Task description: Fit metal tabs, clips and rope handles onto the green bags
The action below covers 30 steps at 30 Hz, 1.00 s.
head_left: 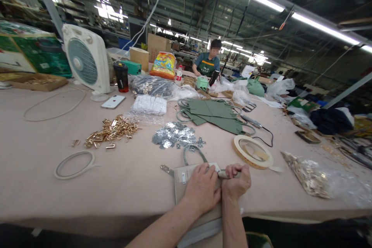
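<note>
A flat grey-beige bag panel (181,192) lies at the table's front edge, with a grey-green loop handle (194,148) at its far side. A small metal plate (183,178) shows near its left edge, and a tab with a metal end (166,169) sticks out to the left. My left hand (203,188) lies over the panel, fingers stretched forward and pressed on it. Beside it, my right hand (236,182) is closed around a grey-green rod-like piece (224,174), whose tip meets the panel's edge by my left fingertips. Whether that piece is a strap or a tool I cannot tell.
Beyond the panel lie silver metal plates (174,135), gold buckles (113,130), green bag pieces (213,112) and tape rolls (252,152). A bag of metal parts (308,174) is at right. A fan (85,60) and phone (113,102) stand left. A co-worker (207,62) is across.
</note>
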Tool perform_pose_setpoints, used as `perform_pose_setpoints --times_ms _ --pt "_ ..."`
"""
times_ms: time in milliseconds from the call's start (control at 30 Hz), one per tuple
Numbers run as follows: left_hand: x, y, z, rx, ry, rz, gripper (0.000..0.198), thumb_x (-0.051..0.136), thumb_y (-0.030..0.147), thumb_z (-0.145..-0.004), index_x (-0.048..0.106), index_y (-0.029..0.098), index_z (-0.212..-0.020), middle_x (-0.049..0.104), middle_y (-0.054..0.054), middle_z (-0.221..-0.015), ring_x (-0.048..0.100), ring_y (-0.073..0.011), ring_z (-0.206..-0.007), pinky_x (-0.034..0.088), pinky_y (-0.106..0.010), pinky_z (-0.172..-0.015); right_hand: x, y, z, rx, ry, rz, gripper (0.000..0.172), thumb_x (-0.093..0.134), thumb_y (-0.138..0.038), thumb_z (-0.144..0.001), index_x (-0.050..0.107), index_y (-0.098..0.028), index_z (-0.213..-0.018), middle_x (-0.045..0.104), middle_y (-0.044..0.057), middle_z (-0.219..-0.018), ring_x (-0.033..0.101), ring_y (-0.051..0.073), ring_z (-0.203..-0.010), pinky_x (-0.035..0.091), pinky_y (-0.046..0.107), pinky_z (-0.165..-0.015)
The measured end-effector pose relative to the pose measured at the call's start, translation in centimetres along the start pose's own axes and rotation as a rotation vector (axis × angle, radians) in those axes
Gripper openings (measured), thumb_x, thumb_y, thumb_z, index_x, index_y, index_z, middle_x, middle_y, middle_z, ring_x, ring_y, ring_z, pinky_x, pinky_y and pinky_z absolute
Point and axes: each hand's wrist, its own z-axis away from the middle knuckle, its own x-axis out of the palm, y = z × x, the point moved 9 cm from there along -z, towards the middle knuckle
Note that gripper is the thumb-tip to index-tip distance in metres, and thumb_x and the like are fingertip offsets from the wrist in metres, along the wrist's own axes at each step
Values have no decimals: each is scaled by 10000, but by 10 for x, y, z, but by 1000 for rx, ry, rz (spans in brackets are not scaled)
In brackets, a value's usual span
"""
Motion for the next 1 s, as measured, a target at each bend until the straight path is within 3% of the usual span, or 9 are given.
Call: perform_pose_setpoints --times_ms 333,500,600,700,867,1000 --pt "-5 0 3 5 -3 33 526 521 506 -974 614 127 -1327 592 -137 -1461 475 -324 -1357 375 -485 -1175 21 12 -6 31 -108 137 381 612 -441 -978 539 -204 -689 415 -80 -529 366 79 -392 279 206 -377" --pt "-5 0 3 8 -16 47 449 578 456 -929 647 129 -1229 643 -140 -1348 499 -318 -1316 383 -455 -1172 54 21 -7 45 -370 551 479 612 -539 -975 517 -213 -638 434 -69 -491 400 101 -403 315 246 -404" --pt "-6 -1 5 -5 -2 43 550 590 462 -920 590 117 -1348 628 -150 -1366 498 -325 -1322 361 -456 -1191 70 19 -2 -57 -483 760 506 570 -555 -997 542 -208 -630 468 -53 -483 446 115 -447 380 262 -494" --pt "-9 -1 7 -24 36 4 637 582 500 -930 532 118 -1437 575 -166 -1446 468 -354 -1362 291 -500 -1233 63 14 0 -88 -403 718 497 580 -561 -993 545 -207 -646 464 -58 -491 445 113 -458 380 257 -501" --pt "-4 -3 8 -32 36 -26 568 558 565 -948 617 151 -1334 532 -144 -1522 425 -368 -1415 272 -530 -1238 37 21 -15 184 -219 263 455 639 -582 -933 494 -220 -699 382 -101 -498 327 78 -384 250 208 -373" --pt "0 -4 5 -27 32 -22 582 560 556 -953 594 146 -1365 516 -141 -1551 417 -359 -1430 294 -533 -1230 42 23 -36 214 -199 212 461 611 -619 -925 464 -227 -730 363 -116 -516 299 61 -379 238 177 -363"
